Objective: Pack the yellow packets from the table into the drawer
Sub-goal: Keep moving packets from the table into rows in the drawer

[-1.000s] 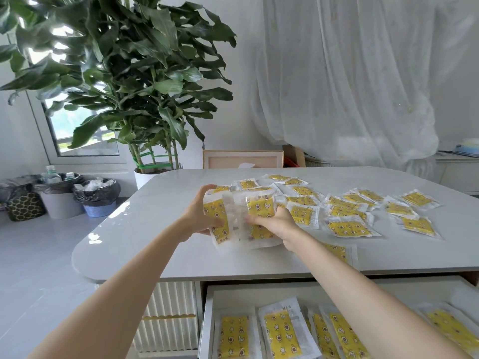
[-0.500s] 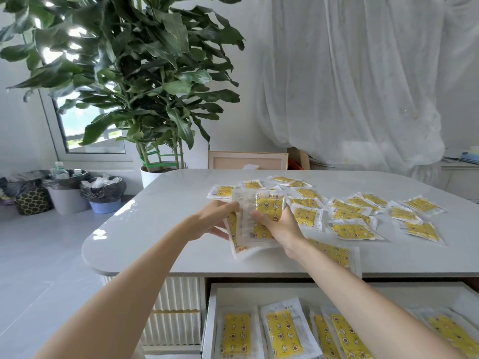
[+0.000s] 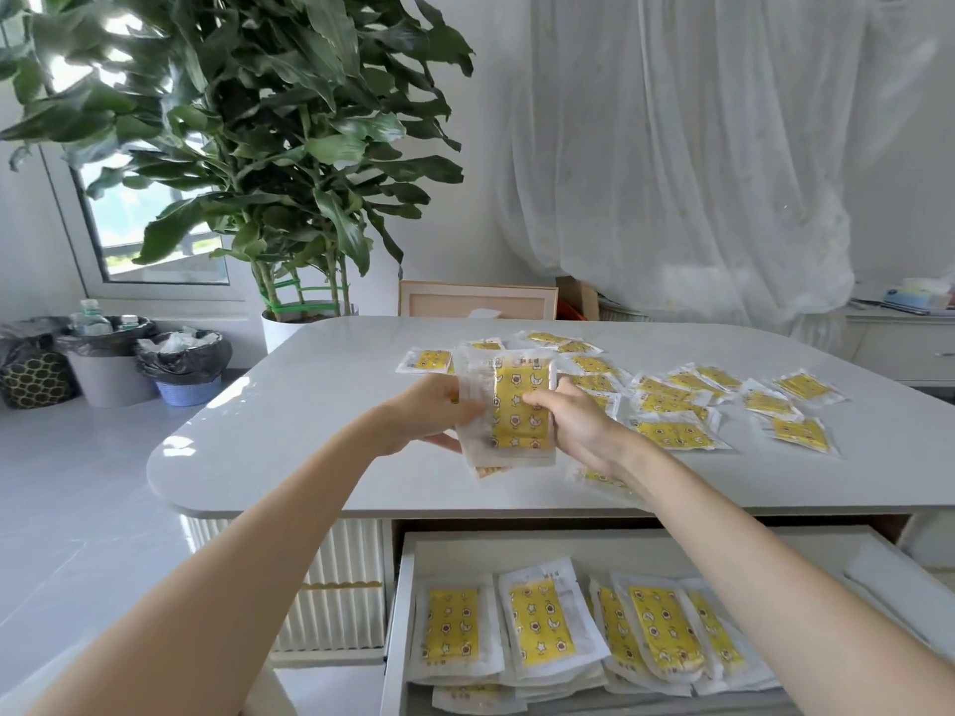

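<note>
I hold a small stack of yellow packets (image 3: 517, 410) upright above the white table (image 3: 310, 416). My left hand (image 3: 429, 416) grips the stack's left edge, and my right hand (image 3: 573, 426) grips its right edge with the thumb across the front. Several more yellow packets (image 3: 672, 431) lie scattered flat on the table to the right and behind the stack. Below the table's near edge, the open drawer (image 3: 408, 560) holds several yellow packets (image 3: 537, 627) laid in overlapping rows. One packet (image 3: 599, 478) lies partly hidden under my right wrist.
A large potted plant (image 3: 258, 147) stands behind the table's left corner. Lined bins (image 3: 181, 364) sit on the floor at the left. A framed panel (image 3: 475, 302) leans behind the table, and a white curtain (image 3: 672, 147) hangs at the back right.
Both hands have squared the packets into one neat upright stack, with a single yellow face now showing. The view has shifted slightly.
</note>
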`<action>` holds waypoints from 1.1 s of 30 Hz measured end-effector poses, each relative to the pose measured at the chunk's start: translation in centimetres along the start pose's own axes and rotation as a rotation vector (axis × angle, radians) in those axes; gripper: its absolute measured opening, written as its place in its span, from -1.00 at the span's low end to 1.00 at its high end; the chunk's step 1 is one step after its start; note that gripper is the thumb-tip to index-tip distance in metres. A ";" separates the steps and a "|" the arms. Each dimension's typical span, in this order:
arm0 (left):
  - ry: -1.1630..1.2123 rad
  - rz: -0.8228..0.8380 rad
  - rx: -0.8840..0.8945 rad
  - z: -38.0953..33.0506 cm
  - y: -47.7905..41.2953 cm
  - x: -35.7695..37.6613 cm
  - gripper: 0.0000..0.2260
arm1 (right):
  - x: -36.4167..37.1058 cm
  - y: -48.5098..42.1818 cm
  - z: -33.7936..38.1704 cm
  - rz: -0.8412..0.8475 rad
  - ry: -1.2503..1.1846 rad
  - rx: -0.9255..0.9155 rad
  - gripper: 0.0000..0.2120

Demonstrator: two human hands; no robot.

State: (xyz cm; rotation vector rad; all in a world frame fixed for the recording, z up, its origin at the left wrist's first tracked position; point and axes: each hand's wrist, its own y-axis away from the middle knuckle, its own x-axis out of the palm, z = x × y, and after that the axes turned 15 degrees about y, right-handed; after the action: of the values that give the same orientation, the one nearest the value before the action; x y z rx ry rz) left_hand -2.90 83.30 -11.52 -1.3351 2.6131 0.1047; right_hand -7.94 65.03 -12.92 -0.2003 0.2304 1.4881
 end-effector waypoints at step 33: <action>-0.040 0.314 -0.407 9.8 -0.1 16.4 -0.61 | -14.5 9.9 -15.1 -0.181 0.756 0.886 -0.55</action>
State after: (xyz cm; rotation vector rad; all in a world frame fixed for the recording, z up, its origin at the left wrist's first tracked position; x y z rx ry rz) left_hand -10.69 71.76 -24.61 -0.9920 2.8444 0.7365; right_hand -19.26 47.73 -23.41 -0.0497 1.4014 0.9564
